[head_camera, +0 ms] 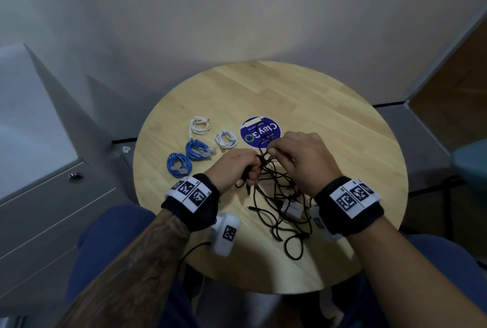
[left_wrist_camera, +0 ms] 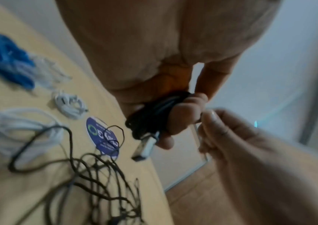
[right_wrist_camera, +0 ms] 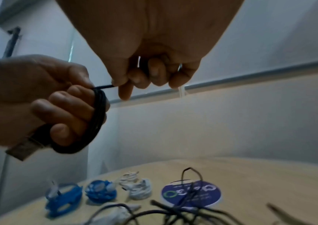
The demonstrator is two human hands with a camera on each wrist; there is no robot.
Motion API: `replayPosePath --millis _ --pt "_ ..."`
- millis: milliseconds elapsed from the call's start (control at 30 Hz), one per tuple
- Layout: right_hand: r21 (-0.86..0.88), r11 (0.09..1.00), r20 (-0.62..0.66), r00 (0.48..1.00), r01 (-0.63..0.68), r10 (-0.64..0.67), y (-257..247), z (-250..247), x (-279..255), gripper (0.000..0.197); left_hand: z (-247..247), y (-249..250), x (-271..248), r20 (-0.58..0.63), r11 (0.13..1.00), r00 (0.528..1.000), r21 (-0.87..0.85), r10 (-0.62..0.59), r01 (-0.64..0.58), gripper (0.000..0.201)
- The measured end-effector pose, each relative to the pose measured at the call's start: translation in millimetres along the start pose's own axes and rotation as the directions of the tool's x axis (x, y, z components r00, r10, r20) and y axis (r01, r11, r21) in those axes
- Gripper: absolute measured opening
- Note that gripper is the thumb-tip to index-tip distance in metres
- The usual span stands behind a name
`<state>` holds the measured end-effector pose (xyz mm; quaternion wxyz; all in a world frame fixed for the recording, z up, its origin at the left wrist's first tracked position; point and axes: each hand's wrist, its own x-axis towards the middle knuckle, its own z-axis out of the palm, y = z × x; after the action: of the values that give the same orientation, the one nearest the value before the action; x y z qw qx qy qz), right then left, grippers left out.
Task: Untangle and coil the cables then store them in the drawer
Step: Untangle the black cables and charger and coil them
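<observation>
My left hand (head_camera: 238, 167) grips a small black cable coil (left_wrist_camera: 154, 111) wound around its curled fingers, with a silver USB plug (left_wrist_camera: 144, 149) sticking out below. Just to its right, my right hand (head_camera: 292, 151) pinches the free black strand (right_wrist_camera: 104, 87) that leads off the coil. Both hands hover over a loose tangle of black cables (head_camera: 279, 201) lying on the round wooden table (head_camera: 329, 116). A white adapter (head_camera: 291, 209) sits within the tangle. The grey drawer cabinet (head_camera: 52, 196) stands to the left with its drawers closed.
Two blue coiled cables (head_camera: 179, 165) and two white coiled cables (head_camera: 225, 139) lie on the table's left side. A round blue sticker (head_camera: 259, 131) is at the table's centre. Grey walls lie beyond the table's far edge.
</observation>
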<state>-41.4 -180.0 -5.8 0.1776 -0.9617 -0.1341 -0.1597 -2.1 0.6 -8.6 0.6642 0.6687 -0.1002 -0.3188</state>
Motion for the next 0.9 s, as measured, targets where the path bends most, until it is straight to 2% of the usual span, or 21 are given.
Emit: replayPosePath --millis 100,167,200,300,400,467,500,567,633,700,767,800,900 --pt "0.269 0.96 0.056 0.997 -0.075 0.062 -8 6 0 0.029 -3 4 -3 0.043 0.969 0.998 -0.241 -0.039 0.048 0.021" --pt "0.452 0.876 0.135 0.984 -0.167 0.118 -17 8 -1 0.024 -5 5 -6 0.028 0.929 0.998 -0.364 -0.056 0.062 0.029" --pt "0.501 0.84 0.175 0.975 -0.208 0.136 -20 10 -3 0.021 -6 4 -7 0.018 0.908 0.997 -0.411 -0.077 0.078 0.032" --pt "0.525 0.815 0.23 0.963 -0.247 0.143 -23 7 -5 0.015 -6 4 -9 0.023 0.879 0.994 -0.465 -0.109 0.107 0.035" --pt "0.558 0.765 0.311 0.936 -0.321 0.166 -18 2 -5 0.019 -2 3 -9 0.056 0.891 0.992 -0.437 -0.109 0.123 0.039" --pt "0.572 0.734 0.337 0.921 -0.367 0.197 -14 2 -6 0.018 3 0 -8 0.036 0.911 0.995 -0.4 -0.089 0.096 0.045" --pt "0.585 0.72 0.336 0.92 -0.373 0.203 -14 3 -8 0.018 5 0 -6 0.007 0.921 0.998 -0.384 -0.063 0.061 0.04" --pt "0.588 0.729 0.292 0.933 -0.35 0.212 -19 7 -10 0.02 6 1 -3 -0.07 0.94 0.998 -0.34 -0.001 -0.023 0.021" --pt "0.574 0.747 0.226 0.942 -0.335 0.248 -19 13 -11 0.014 2 1 1 -0.119 0.949 0.992 -0.306 0.037 -0.072 0.02" --pt "0.607 0.717 0.169 0.937 -0.343 0.305 -19 16 -9 0.004 0 0 1 -0.103 0.948 0.992 -0.302 0.07 -0.098 0.019" --pt "0.644 0.672 0.144 0.92 -0.366 0.364 -16 18 -7 0.015 2 -3 -2 -0.077 0.946 0.993 -0.306 0.09 -0.11 0.017" --pt "0.632 0.682 0.137 0.919 -0.368 0.368 -16 18 -7 0.02 2 -5 -1 -0.084 0.947 0.991 -0.296 0.104 -0.124 0.017" --pt "0.538 0.787 0.109 0.951 -0.302 0.29 -17 16 -6 0.009 -4 -11 4 -0.168 0.978 0.974 -0.117 0.153 -0.174 0.017"
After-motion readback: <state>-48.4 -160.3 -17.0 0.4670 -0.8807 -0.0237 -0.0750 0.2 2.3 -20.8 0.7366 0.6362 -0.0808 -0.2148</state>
